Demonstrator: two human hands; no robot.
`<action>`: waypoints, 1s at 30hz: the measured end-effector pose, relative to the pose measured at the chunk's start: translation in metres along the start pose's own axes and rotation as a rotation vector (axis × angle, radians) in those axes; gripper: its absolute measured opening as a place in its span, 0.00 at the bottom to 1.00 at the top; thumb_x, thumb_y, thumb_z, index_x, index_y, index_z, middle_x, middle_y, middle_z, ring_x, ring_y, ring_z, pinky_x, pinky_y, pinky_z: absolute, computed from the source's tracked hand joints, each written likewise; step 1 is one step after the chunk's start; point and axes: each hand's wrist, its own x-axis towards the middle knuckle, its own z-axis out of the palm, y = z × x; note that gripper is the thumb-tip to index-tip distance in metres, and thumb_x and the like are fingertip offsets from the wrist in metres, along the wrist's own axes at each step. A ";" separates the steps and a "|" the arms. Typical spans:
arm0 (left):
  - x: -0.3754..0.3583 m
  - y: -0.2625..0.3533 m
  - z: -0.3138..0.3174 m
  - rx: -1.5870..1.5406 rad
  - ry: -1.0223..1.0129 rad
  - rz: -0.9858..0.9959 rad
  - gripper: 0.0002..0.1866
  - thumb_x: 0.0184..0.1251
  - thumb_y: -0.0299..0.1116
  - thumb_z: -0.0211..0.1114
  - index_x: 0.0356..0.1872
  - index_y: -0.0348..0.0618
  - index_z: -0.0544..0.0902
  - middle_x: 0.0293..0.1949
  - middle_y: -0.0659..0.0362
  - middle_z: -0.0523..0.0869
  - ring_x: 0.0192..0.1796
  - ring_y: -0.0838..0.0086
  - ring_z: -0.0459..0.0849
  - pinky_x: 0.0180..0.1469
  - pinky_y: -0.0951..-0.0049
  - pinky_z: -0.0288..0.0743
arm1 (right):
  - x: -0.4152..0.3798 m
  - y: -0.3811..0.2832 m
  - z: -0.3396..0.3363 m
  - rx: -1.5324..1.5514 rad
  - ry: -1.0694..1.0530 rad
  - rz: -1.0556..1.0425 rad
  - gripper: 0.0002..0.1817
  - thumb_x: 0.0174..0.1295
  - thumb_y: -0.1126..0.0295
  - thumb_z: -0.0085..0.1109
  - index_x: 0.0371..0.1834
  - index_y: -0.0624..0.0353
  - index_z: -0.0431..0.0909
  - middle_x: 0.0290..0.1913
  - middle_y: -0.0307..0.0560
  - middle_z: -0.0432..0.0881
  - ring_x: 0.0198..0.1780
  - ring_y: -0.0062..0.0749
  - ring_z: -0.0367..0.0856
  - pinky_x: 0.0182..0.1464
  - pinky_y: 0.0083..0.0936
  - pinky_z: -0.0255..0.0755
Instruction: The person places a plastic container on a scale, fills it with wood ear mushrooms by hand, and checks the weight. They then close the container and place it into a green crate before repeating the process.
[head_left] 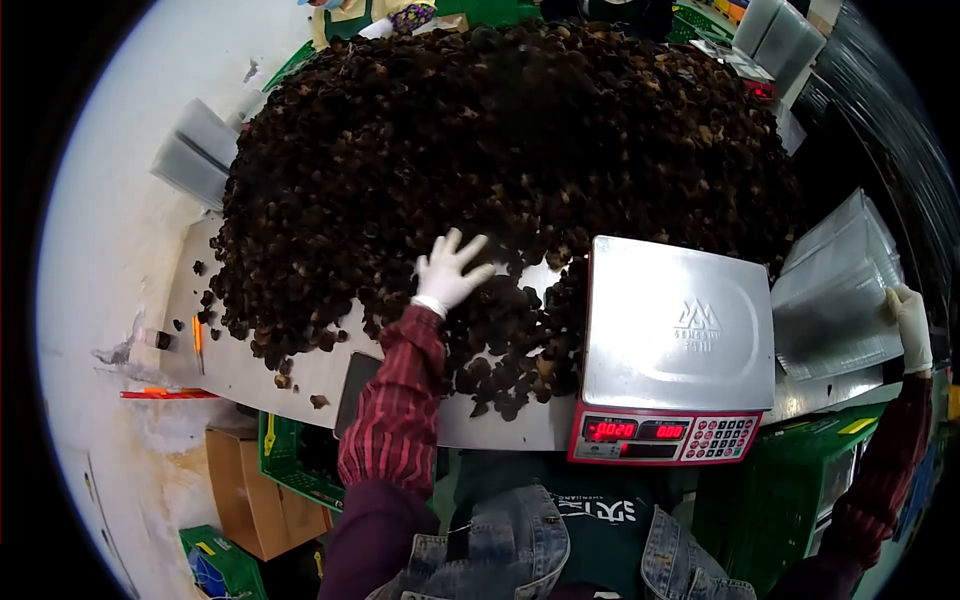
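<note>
A large heap of dark dried pieces, resembling wood ear fungus (500, 140), covers most of the metal table. My left hand (450, 272), in a white glove, lies with fingers spread at the near edge of the heap, holding nothing. At the far right my right hand (909, 325), also gloved, has its fingers closed on the outer edge of a stack of clear plastic containers (838, 290). Between my hands stands a red scale (683, 330) with a bare steel plate and lit red digits.
Green crates (300, 455) and a cardboard box (250, 490) sit below the table at left; another green crate (760, 500) is at lower right. More plastic containers (195, 150) stand far left. Across the heap, a co-worker's gloved hand (378, 29) shows.
</note>
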 end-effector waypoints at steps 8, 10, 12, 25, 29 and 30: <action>-0.104 0.052 -0.038 -0.303 0.058 0.212 0.21 0.58 0.37 0.67 0.54 0.51 0.82 0.57 0.53 0.79 0.61 0.56 0.74 0.63 0.58 0.64 | 0.003 0.031 0.012 0.087 0.213 -0.007 0.18 0.72 0.63 0.50 0.23 0.58 0.72 0.19 0.29 0.67 0.21 0.13 0.62 0.25 0.16 0.58; -0.122 0.045 -0.042 -0.291 0.210 0.164 0.19 0.55 0.29 0.69 0.51 0.46 0.83 0.52 0.54 0.81 0.54 0.57 0.77 0.57 0.63 0.70 | 0.001 0.040 0.003 0.282 0.336 0.139 0.19 0.73 0.60 0.48 0.23 0.56 0.72 0.20 0.28 0.66 0.21 0.12 0.61 0.26 0.16 0.56; -0.134 0.042 -0.044 -0.288 0.298 0.082 0.18 0.55 0.29 0.68 0.50 0.46 0.83 0.50 0.54 0.81 0.53 0.58 0.78 0.55 0.64 0.71 | 0.001 0.043 -0.001 0.460 0.349 0.112 0.20 0.73 0.57 0.47 0.23 0.54 0.73 0.21 0.28 0.65 0.22 0.12 0.59 0.27 0.15 0.55; -0.067 0.069 -0.019 0.054 -0.147 0.117 0.46 0.41 0.61 0.74 0.68 0.79 0.66 0.76 0.48 0.49 0.75 0.38 0.44 0.68 0.29 0.41 | -0.021 -0.026 -0.010 0.283 -0.141 0.027 0.13 0.70 0.64 0.53 0.31 0.60 0.76 0.26 0.25 0.70 0.29 0.10 0.64 0.33 0.13 0.59; -0.076 0.062 0.000 0.077 -0.037 0.221 0.34 0.47 0.56 0.72 0.61 0.73 0.75 0.72 0.52 0.59 0.71 0.44 0.57 0.63 0.35 0.56 | -0.005 0.015 -0.022 0.331 -0.223 -0.003 0.13 0.69 0.62 0.53 0.29 0.58 0.77 0.25 0.25 0.70 0.29 0.10 0.64 0.34 0.12 0.59; -0.078 0.053 0.009 0.022 0.024 0.252 0.29 0.49 0.53 0.71 0.56 0.70 0.79 0.70 0.53 0.63 0.68 0.46 0.61 0.61 0.38 0.61 | -0.003 0.023 -0.022 0.302 -0.197 -0.031 0.13 0.69 0.62 0.53 0.30 0.58 0.77 0.26 0.25 0.70 0.29 0.10 0.65 0.34 0.12 0.59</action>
